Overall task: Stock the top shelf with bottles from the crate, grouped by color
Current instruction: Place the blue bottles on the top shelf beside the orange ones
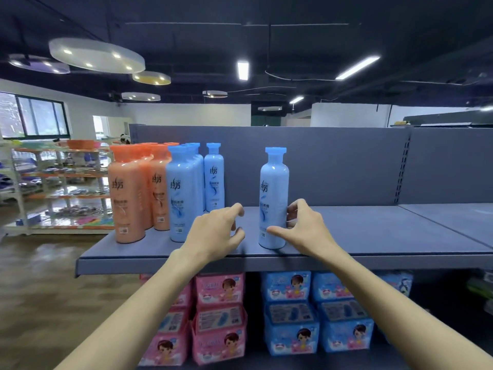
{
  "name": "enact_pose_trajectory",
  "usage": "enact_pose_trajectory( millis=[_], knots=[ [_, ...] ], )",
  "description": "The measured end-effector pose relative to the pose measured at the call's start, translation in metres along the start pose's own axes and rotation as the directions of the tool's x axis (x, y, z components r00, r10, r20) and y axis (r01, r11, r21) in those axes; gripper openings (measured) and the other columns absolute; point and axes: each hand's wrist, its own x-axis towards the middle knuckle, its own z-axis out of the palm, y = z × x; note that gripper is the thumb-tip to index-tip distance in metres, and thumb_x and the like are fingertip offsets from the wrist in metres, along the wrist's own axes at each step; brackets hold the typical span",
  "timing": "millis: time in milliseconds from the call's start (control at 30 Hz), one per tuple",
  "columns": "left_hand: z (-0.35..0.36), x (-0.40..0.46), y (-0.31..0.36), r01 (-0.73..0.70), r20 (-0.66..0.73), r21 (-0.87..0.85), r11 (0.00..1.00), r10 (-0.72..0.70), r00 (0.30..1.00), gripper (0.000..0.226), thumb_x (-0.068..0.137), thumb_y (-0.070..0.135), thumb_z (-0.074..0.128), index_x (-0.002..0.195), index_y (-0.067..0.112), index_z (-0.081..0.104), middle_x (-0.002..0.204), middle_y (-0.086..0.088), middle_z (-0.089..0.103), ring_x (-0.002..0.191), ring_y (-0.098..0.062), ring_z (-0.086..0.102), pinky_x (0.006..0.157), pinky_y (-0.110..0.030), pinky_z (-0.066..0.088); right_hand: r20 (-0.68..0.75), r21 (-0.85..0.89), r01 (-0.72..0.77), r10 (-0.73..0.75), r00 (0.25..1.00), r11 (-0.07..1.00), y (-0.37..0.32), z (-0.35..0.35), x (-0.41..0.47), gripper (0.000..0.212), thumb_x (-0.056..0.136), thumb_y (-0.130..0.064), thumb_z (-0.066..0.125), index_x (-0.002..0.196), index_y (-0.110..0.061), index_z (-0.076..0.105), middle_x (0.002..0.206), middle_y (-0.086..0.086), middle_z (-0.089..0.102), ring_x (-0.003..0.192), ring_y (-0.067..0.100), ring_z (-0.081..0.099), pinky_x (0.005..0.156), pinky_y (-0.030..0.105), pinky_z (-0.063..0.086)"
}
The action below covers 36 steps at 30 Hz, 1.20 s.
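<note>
A lone blue shampoo bottle [273,198] stands upright on the grey top shelf [373,236], near the front edge and well apart from the other bottles. The right hand [304,228] is around its lower part: the fingers touch the bottle's right side and the thumb reaches across in front of its base, a loose grip rather than a tight one. The left hand [217,231] hovers over the shelf just left of that bottle, fingers loosely curled and holding nothing, not touching it. Further left, a group of blue bottles [184,193] stands in rows, and beside them, at the shelf's left end, a group of orange bottles [128,193], each colour kept together. Below the top shelf, pink packs [218,316] sit to the left and blue packs [314,316] to the right. The crate is out of view.
</note>
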Motion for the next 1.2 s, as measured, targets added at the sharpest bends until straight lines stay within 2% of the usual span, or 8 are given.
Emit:
enact_pose_trajectory(
  millis=[100, 200, 300, 833, 933, 1033, 1133, 1200],
  knots=[
    [0.005, -0.001, -0.004, 0.000, 0.012, -0.004, 1.000, 0.001, 1.000, 0.030, 0.091, 0.034, 0.048, 0.119, 0.026, 0.048, 0.091, 0.011, 0.062, 0.080, -0.018, 0.058, 0.067, -0.031, 0.045, 0.094, 0.007, 0.003, -0.004, 0.996, 1.000, 0.006, 0.010, 0.007, 0.044, 0.085, -0.030, 0.072, 0.118, -0.014, 0.047, 0.120, -0.003, 0.061, 0.107, 0.014, 0.062, 0.091, 0.030, 0.051],
    [0.010, -0.001, -0.009, -0.001, 0.015, -0.002, 1.000, 0.001, 1.000, 0.030, 0.091, 0.035, 0.048, 0.120, 0.026, 0.048, 0.092, 0.011, 0.062, 0.081, -0.018, 0.056, 0.069, -0.032, 0.047, 0.161, -0.008, 0.002, -0.001, 0.987, 1.000, 0.007, 0.021, 0.016, 0.048, 0.086, -0.029, 0.067, 0.127, -0.018, 0.044, 0.129, -0.002, 0.058, 0.114, 0.016, 0.058, 0.098, 0.036, 0.049],
    [0.012, -0.001, -0.016, 0.008, 0.005, -0.003, 1.000, -0.008, 1.000, 0.030, 0.091, 0.035, 0.048, 0.119, 0.026, 0.048, 0.091, 0.010, 0.061, 0.082, -0.017, 0.057, 0.070, -0.032, 0.048, 0.173, -0.012, 0.020, -0.018, 0.985, 1.000, 0.004, 0.034, 0.023, 0.055, 0.081, -0.032, 0.073, 0.126, -0.021, 0.043, 0.126, -0.003, 0.055, 0.114, 0.017, 0.056, 0.097, 0.036, 0.049],
    [0.024, -0.007, -0.063, 0.060, -0.119, 0.004, 0.998, -0.059, 0.991, 0.017, 0.091, 0.032, 0.049, 0.104, 0.022, 0.053, 0.084, 0.008, 0.060, 0.073, -0.018, 0.059, 0.062, -0.034, 0.048, 0.237, 0.011, 0.090, -0.090, 0.967, 0.996, -0.026, 0.104, 0.070, 0.046, 0.090, -0.027, 0.066, 0.124, -0.015, 0.039, 0.129, 0.005, 0.059, 0.110, 0.022, 0.060, 0.093, 0.038, 0.051],
    [0.031, -0.005, -0.062, 0.045, -0.139, 0.007, 0.999, -0.044, 0.989, 0.014, 0.090, 0.030, 0.050, 0.100, 0.020, 0.052, 0.083, 0.006, 0.059, 0.072, -0.020, 0.058, 0.061, -0.036, 0.049, 0.241, 0.006, 0.093, -0.092, 0.966, 0.996, -0.030, 0.113, 0.078, 0.044, 0.090, -0.028, 0.065, 0.122, -0.015, 0.039, 0.126, 0.004, 0.061, 0.106, 0.022, 0.061, 0.089, 0.038, 0.052],
    [0.035, -0.002, -0.063, 0.025, -0.162, 0.022, 0.999, -0.021, 0.987, 0.015, 0.087, 0.029, 0.049, 0.095, 0.018, 0.053, 0.080, 0.004, 0.058, 0.070, -0.021, 0.058, 0.057, -0.038, 0.050, 0.241, -0.003, 0.095, -0.091, 0.966, 0.995, -0.034, 0.122, 0.087, 0.042, 0.090, -0.030, 0.066, 0.119, -0.013, 0.039, 0.119, 0.004, 0.062, 0.099, 0.021, 0.061, 0.077, 0.033, 0.051],
    [0.037, 0.001, -0.064, 0.000, -0.202, 0.046, 0.999, 0.009, 0.979, 0.011, 0.084, 0.028, 0.047, 0.087, 0.018, 0.051, 0.074, 0.004, 0.055, 0.066, -0.021, 0.057, 0.049, -0.038, 0.048, 0.242, 0.002, 0.091, -0.089, 0.966, 0.996, -0.039, 0.128, 0.093, 0.045, 0.088, -0.032, 0.067, 0.115, -0.009, 0.039, 0.108, 0.004, 0.060, 0.088, 0.020, 0.057, 0.059, 0.023, 0.042],
    [0.040, 0.002, -0.065, -0.013, -0.227, 0.049, 0.999, 0.024, 0.973, 0.009, 0.083, 0.027, 0.049, 0.085, 0.018, 0.049, 0.073, 0.004, 0.054, 0.064, -0.021, 0.056, 0.047, -0.037, 0.046, 0.248, -0.004, 0.091, -0.087, 0.965, 0.996, -0.041, 0.131, 0.096, 0.043, 0.088, -0.029, 0.067, 0.112, -0.008, 0.038, 0.103, 0.004, 0.056, 0.085, 0.021, 0.053, 0.055, 0.020, 0.037]
  ],
)
